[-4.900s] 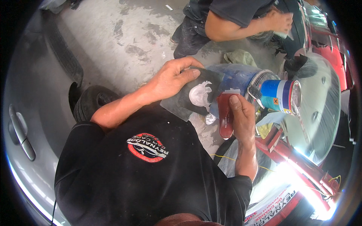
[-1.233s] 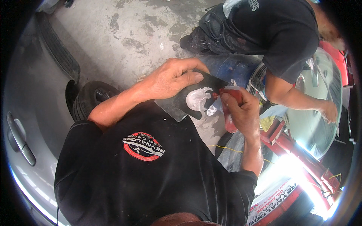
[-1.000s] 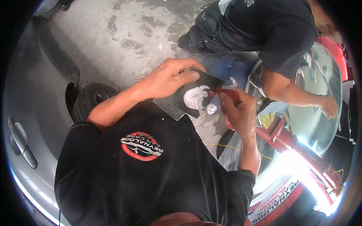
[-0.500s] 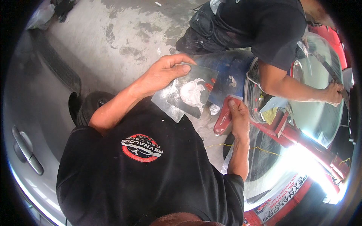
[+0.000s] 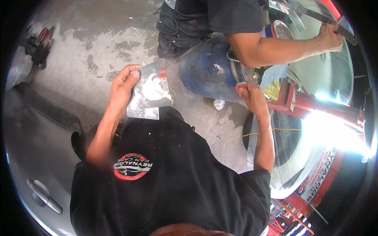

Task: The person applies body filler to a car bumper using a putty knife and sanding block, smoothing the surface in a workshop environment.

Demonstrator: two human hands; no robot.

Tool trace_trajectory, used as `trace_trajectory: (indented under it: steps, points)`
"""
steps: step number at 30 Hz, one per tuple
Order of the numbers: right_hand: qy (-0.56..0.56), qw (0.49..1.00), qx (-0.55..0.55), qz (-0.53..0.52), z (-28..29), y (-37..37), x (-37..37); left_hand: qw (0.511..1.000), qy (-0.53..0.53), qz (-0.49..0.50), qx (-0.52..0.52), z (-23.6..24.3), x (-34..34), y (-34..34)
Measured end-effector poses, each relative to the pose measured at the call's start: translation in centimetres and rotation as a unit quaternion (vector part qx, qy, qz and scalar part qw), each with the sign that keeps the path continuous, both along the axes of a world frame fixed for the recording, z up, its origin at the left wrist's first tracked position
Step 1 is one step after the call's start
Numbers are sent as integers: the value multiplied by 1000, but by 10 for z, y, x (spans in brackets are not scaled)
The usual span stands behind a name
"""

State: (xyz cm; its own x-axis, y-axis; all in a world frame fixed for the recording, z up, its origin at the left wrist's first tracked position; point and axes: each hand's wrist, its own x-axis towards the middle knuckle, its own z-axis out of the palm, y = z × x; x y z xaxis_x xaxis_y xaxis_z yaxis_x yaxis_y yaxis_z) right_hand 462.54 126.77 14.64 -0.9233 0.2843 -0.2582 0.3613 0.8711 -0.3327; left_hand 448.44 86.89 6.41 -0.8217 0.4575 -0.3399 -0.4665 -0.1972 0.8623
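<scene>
White paste (image 5: pixel 154 88) and red dabs (image 5: pixel 162 74) sit together on the grey plate (image 5: pixel 143 113) pinched in my left hand (image 5: pixel 123 87); best keep it level. My right hand (image 5: pixel 254 97) closes round a mostly hidden red tool (image 5: pixel 240 85) by the blue drum (image 5: pixel 202 74).

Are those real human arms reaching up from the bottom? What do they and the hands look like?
Yes, a person's. The left hand and right hand are gloveless, and the forearms are bare, with no watch or cable visible. The plain black short sleeves belong to a black fabric shirt with a round red, white and black chest emblem.
</scene>
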Motion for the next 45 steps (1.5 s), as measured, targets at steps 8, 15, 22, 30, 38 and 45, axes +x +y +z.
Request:
trace_trajectory:
  steps: [8,15,22,30,38,45]
  points:
    - [-40,970,59,231,-17,52,-28,985,141,87,-57,8,24,32]
    - [-98,948,6,304,-18,88,-39,980,92,177,12,13,47,48]
    - [104,967,91,215,-7,54,-17,951,-18,300,75,6,48,41]
    - [-14,906,-385,175,-66,-101,-57,909,-75,381,153,-11,6,7]
    - [111,771,-607,155,-91,-309,-192,878,-40,423,221,-16,-78,-69]
    - [114,752,-633,142,-82,-423,-287,891,-19,413,189,4,-176,-169]
